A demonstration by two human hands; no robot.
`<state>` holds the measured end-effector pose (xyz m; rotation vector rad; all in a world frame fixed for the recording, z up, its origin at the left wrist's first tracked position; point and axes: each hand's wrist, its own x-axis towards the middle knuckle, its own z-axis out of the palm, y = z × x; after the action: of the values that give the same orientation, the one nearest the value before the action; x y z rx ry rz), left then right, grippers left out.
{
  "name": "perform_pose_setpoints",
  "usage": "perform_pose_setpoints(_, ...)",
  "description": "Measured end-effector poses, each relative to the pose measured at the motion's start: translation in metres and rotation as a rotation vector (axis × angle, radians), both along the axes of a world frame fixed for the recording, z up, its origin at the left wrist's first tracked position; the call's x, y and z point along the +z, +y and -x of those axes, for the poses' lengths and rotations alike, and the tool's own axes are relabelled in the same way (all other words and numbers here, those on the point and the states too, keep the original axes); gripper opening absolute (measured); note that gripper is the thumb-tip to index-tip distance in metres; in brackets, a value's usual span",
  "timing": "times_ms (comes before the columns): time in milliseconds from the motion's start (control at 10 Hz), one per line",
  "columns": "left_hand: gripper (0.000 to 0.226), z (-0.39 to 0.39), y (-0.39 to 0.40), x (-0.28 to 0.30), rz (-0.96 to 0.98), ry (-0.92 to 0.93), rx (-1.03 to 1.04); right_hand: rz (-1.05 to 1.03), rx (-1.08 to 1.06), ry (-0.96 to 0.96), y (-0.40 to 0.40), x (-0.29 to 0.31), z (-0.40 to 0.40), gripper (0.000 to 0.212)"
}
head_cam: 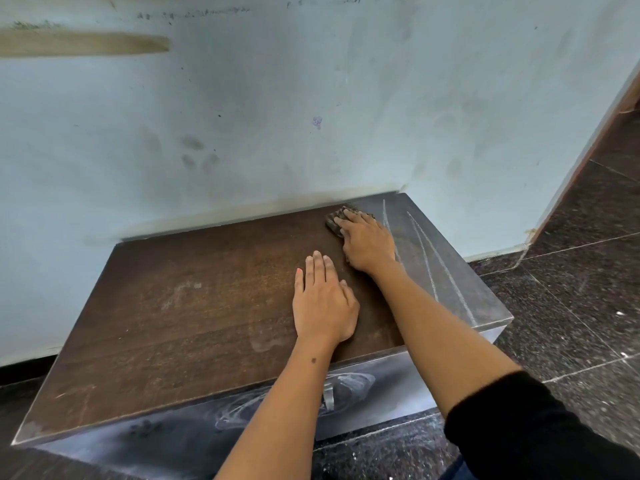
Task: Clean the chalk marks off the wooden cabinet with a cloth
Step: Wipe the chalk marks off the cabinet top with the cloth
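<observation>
A low wooden cabinet [180, 306] stands against the wall, its dark brown top facing me. My right hand [367, 241] presses a dark crumpled cloth [336, 220] flat onto the far right part of the top, fingers straight over it. Long white chalk lines [437, 261] run along the right strip of the top, just right of that hand. My left hand [322, 302] lies flat on the top, fingers straight, nearer to me. Chalk smears [349, 384] cover the cabinet's front face around a metal handle.
A stained pale blue wall [277, 116] rises right behind the cabinet. Dark speckled floor tiles [571, 289] spread to the right, dusted with white specks. A doorway edge [588, 161] stands at the far right.
</observation>
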<state>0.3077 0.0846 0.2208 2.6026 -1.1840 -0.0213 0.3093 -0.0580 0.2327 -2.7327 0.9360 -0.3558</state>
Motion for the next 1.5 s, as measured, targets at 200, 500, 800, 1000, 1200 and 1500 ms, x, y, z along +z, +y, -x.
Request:
perform_pose_setpoints(200,0.057,0.001,0.002,0.003,-0.006,0.019,-0.005,-0.011,-0.040,-0.030,0.038,-0.003,0.054,0.042)
perform_pose_setpoints(500,0.058,0.001,0.003,0.000,-0.025,0.014,0.000,0.065,-0.137,-0.140,0.092,-0.014,0.129,0.039)
perform_pose_setpoints(800,0.057,0.002,0.002,0.003,-0.026,0.011,0.006,-0.040,-0.070,0.033,0.016,0.002,0.042,0.043)
perform_pose_setpoints(1000,0.057,0.001,0.003,0.002,-0.040,0.010,-0.004,0.000,-0.118,-0.074,0.074,-0.009,0.115,0.041)
perform_pose_setpoints(1200,0.058,0.001,0.002,0.000,-0.034,-0.001,0.006,-0.015,-0.153,-0.120,0.097,-0.011,0.144,0.038)
perform_pose_setpoints(1500,0.057,0.001,0.003,0.002,-0.032,0.011,0.009,-0.055,-0.093,0.003,0.031,0.003,0.069,0.042)
